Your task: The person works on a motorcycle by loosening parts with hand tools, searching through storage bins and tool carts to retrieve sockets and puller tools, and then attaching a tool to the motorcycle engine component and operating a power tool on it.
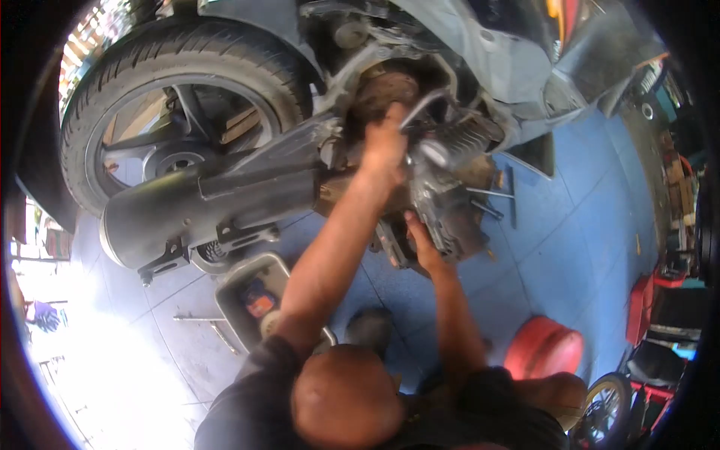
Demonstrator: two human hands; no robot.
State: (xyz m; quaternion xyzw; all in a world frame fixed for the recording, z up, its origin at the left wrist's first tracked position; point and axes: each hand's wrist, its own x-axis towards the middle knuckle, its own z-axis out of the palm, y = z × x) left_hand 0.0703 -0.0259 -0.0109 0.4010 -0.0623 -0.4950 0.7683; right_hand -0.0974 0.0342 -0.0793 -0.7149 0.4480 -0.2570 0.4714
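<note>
My left hand (384, 150) is smeared by motion beside the round opening in the scooter's engine (386, 90). Its fingers look curled, and what they hold cannot be made out. A bent silver metal bar (424, 107) rises just right of those fingers; whether they touch it is unclear. Lower down, my right hand (427, 247) grips the underside of a grey engine casing (442, 206), thumb showing and the other fingers mostly hidden. A ribbed grey part (457, 146) sits above the casing. The black exhaust muffler (217, 210) stretches away to the left.
The rear wheel (184, 112) stands at upper left. A grey tub (251, 274) with small items is near my left arm, beside a long metal tool (201, 319) on the blue tiled floor (540, 255). A red round object (544, 349) lies at lower right; shelving (686, 195) lines the right.
</note>
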